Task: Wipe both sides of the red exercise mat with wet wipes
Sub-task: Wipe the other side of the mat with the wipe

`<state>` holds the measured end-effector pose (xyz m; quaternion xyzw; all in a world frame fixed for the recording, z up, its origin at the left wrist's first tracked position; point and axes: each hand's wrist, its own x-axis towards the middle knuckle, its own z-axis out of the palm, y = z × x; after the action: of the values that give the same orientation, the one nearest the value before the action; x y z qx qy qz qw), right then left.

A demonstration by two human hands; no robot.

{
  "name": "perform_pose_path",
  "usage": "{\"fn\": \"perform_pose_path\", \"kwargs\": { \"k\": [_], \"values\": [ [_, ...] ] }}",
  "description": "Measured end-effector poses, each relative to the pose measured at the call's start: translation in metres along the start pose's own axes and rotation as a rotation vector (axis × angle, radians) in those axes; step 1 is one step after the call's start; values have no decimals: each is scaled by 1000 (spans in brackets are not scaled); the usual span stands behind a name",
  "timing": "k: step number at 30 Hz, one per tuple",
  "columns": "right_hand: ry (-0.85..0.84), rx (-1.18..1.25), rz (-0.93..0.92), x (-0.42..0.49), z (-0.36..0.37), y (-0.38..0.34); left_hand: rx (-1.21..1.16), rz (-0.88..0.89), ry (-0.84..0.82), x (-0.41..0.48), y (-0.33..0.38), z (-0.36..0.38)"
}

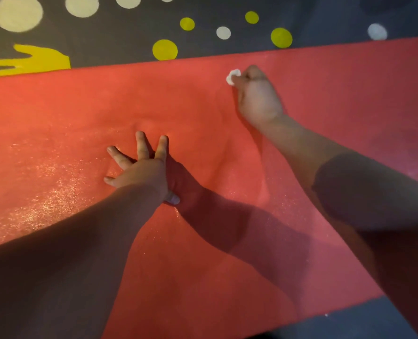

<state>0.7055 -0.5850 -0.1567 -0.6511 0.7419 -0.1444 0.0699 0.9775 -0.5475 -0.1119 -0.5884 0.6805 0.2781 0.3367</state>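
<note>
The red exercise mat (pixel 80 113) lies flat across the whole view, with shiny damp patches on its left part. My left hand (pixel 140 167) presses flat on the mat near the middle, fingers spread and straight. My right hand (pixel 257 96) reaches toward the mat's far edge, fingers curled round a bunched white wet wipe (pixel 233 76). Only a small wad of the wipe shows past the fingers, touching the mat.
Beyond the mat's far edge lies a dark grey floor covering (pixel 110 42) printed with cream and yellow dots and a yellow shape. A strip of dark floor (pixel 349 324) shows at the mat's near right edge. Soft ripples run in the mat between my hands.
</note>
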Motion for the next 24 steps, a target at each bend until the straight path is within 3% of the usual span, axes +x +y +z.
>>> {"fn": "perform_pose_path", "kwargs": {
  "k": [2, 4, 7, 9, 13, 15, 19, 24],
  "values": [
    [-2, -118, 67, 10, -6, 32, 7, 3, -8, 1, 1, -1],
    [57, -203, 290, 19, -16, 64, 13, 1, -13, 2, 1, -2],
    [155, -110, 533, 32, -22, 65, 13, -3, -18, 3, 1, -2],
    [116, -28, 445, 39, -12, 32, -3, -11, -27, 4, 1, -3],
    [12, 9, 96, 32, 6, -5, -22, 8, -30, 4, 0, -4],
    [56, -40, 153, 37, 0, 17, -11, 11, -20, 3, -1, -3],
    [183, -154, 479, 49, -16, 71, -9, 16, -7, 4, 0, -3],
    [145, -51, 462, 57, -12, 16, -4, -3, -16, 7, 0, -2]
  ]
}}
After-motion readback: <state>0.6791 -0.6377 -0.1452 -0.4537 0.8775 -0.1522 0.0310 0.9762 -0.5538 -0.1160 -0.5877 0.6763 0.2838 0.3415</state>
